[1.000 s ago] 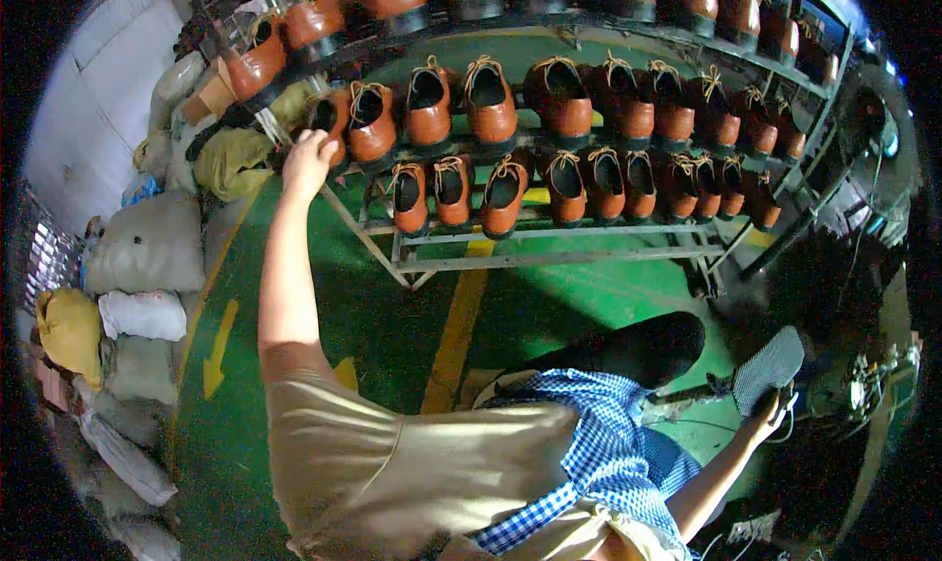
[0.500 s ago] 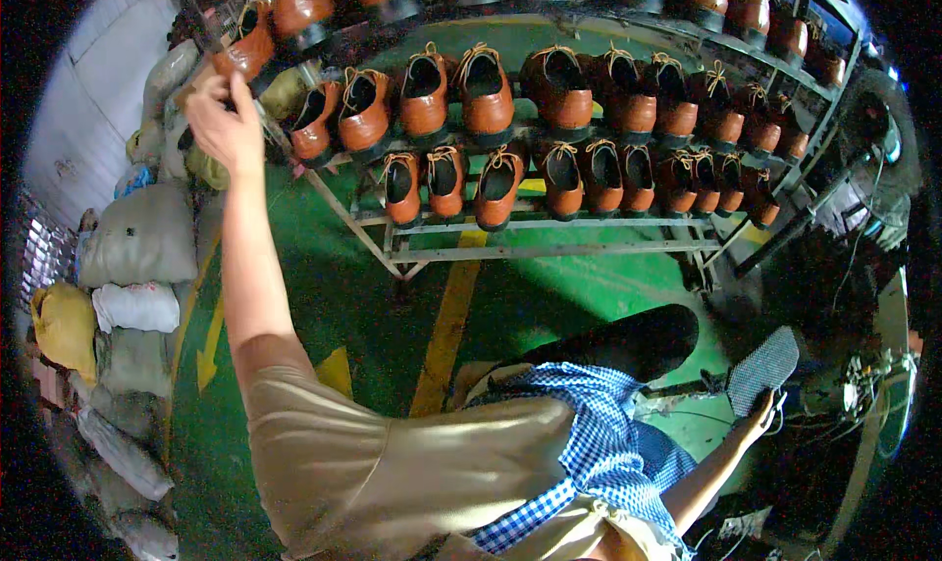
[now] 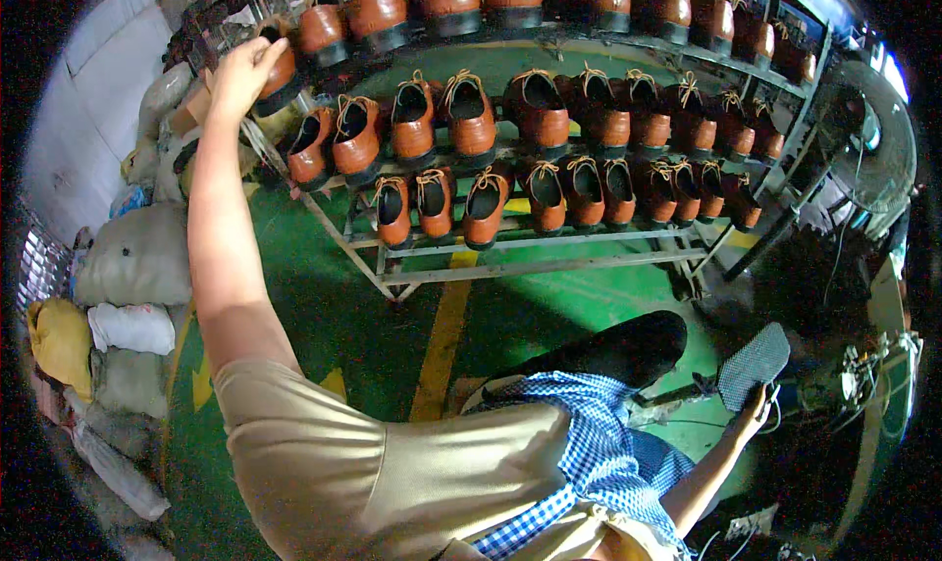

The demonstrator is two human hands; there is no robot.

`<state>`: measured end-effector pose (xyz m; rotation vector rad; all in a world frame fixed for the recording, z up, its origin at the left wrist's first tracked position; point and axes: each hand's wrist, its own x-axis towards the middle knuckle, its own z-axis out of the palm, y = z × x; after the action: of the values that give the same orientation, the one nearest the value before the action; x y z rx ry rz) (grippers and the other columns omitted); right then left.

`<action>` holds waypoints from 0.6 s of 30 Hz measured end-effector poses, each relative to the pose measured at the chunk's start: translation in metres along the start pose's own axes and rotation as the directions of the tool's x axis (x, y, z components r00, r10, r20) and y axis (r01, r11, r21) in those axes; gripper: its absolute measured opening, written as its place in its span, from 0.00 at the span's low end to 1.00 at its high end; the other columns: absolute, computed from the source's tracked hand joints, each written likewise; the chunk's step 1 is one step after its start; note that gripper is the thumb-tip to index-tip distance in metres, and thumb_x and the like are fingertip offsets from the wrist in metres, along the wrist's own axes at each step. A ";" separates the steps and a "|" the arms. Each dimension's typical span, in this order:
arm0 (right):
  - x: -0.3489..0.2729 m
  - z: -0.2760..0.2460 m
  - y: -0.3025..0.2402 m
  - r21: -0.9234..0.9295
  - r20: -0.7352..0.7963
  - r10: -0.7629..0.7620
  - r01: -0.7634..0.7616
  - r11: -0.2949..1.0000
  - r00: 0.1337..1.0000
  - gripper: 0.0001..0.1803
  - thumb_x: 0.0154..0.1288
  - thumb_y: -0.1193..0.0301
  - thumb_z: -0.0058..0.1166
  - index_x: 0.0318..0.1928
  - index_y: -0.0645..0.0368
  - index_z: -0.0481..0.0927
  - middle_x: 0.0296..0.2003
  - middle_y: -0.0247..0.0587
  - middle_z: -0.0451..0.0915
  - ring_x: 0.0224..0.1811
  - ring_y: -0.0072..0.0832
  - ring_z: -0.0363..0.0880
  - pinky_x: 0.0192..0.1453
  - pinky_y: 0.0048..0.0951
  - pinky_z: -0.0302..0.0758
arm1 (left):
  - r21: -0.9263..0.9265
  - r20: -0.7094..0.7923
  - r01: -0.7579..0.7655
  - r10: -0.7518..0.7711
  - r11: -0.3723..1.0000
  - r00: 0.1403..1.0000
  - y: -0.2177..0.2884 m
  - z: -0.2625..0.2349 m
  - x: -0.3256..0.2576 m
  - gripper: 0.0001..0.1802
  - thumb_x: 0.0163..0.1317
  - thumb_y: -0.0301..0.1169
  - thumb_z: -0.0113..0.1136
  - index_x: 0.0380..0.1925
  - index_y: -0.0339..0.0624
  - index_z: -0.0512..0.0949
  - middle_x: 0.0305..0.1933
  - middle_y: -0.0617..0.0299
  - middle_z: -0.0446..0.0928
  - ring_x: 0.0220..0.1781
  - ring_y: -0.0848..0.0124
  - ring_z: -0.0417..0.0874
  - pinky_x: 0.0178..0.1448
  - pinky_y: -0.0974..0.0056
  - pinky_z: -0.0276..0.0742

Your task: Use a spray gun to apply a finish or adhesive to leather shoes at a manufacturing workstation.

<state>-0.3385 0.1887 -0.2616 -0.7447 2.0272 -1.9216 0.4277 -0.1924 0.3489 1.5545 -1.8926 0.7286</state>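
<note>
My left arm reaches to the far left end of a metal rack. There my left hand [image 3: 241,76] has its fingers closed at the top opening of a brown leather lace-up shoe [image 3: 281,74], the end one of the top row. Part of this shoe is hidden behind the hand. Low on the right, my right hand [image 3: 753,416] grips the lower edge of a flat grey pad [image 3: 754,367] with a textured surface. A thin pale loop shows beside those fingers.
Several brown shoes with tan laces stand in three rows on the rack [image 3: 549,265]. A large round fan [image 3: 868,134] is at the right. Stuffed sacks [image 3: 137,255] line the left side. Yellow stripes [image 3: 444,350] mark the green floor.
My left hand has gone from the heel of the end shoe up to its opening. The view has shifted slightly, so the rack sits lower and further left. My right hand keeps its hold.
</note>
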 end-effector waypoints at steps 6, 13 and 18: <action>-0.011 0.005 -0.020 0.138 -0.091 0.056 -0.043 0.990 0.994 0.22 0.76 0.68 0.42 0.65 0.62 0.76 0.64 0.49 0.74 0.65 0.37 0.72 0.71 0.40 0.66 | 0.116 -0.634 -0.181 0.213 0.977 0.743 0.061 -0.031 -0.040 0.23 0.70 0.48 0.56 0.28 0.39 0.79 0.30 0.50 0.80 0.31 0.50 0.80 0.37 0.55 0.75; -0.050 0.058 -0.150 0.270 -0.042 0.219 -0.200 0.942 0.975 0.27 0.72 0.62 0.56 0.65 0.64 0.72 0.49 0.33 0.78 0.46 0.21 0.71 0.55 0.25 0.68 | -0.003 -0.723 -0.438 0.301 0.899 0.622 0.215 -0.058 -0.202 0.17 0.72 0.34 0.55 0.33 0.26 0.78 0.30 0.42 0.79 0.31 0.48 0.80 0.46 0.46 0.78; -0.067 0.076 -0.153 0.358 -0.048 0.172 -0.144 0.923 0.984 0.25 0.71 0.62 0.57 0.63 0.63 0.75 0.48 0.34 0.80 0.47 0.22 0.75 0.54 0.25 0.72 | -0.742 -0.438 -0.656 0.644 0.134 0.627 0.345 0.020 -0.184 0.09 0.61 0.28 0.65 0.28 0.40 0.74 0.24 0.56 0.72 0.26 0.55 0.74 0.38 0.52 0.74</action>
<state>-0.2142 0.1588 -0.1298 -0.4098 1.6505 -2.1616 0.1147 -0.0241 0.1837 -0.0324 -2.3319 -0.0460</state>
